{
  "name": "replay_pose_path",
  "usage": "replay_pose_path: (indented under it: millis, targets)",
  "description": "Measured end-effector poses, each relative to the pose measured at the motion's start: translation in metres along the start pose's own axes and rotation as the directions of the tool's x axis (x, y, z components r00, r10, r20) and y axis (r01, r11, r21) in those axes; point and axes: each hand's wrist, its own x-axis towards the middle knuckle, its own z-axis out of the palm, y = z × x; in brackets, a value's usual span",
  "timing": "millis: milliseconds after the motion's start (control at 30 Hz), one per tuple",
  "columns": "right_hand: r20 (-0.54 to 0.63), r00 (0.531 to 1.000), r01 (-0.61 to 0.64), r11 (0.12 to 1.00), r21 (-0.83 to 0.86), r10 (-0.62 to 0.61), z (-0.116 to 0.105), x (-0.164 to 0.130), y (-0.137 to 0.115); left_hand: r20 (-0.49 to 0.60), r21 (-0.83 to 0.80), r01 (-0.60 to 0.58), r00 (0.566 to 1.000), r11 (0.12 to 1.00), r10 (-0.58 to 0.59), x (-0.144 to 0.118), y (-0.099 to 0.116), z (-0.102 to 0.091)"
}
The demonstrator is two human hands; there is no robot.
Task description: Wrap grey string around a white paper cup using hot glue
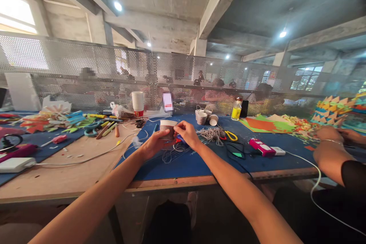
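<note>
My left hand (pixel 153 145) grips a paper cup (pixel 167 127) from the left side, holding it upright just above the blue mat (pixel 194 164). The cup's lower part looks wrapped in grey string. My right hand (pixel 187 132) touches the cup's right rim with its fingertips pinched together. A loose tangle of grey string (pixel 211 135) lies on the mat just right of my right hand, and more string trails below the cup.
Yellow-handled scissors (pixel 230 135), a pink glue gun (pixel 261 147) with white cable, small cups (pixel 201 117), a stack of cups (pixel 137 103) and a yellow bottle (pixel 236 110) sit on the table. Coloured paper lies left and right. Another person's hands (pixel 328 141) work at right.
</note>
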Motion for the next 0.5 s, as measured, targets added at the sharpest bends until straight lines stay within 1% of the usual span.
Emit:
replay_pose_path:
  millis: [267,500]
  targets:
    - [0.011,1.0,-0.016,1.0,-0.017,0.017,-0.0007,-0.0011,-0.0032,-0.001,-0.016,0.012,1.0,1.0,-0.012,-0.0005,0.0007,0.0014]
    - [0.005,1.0,-0.021,1.0,0.023,0.021,-0.0002,-0.0015,-0.0046,0.011,-0.04,0.018,1.0,0.999,-0.017,0.0001,0.0,-0.0004]
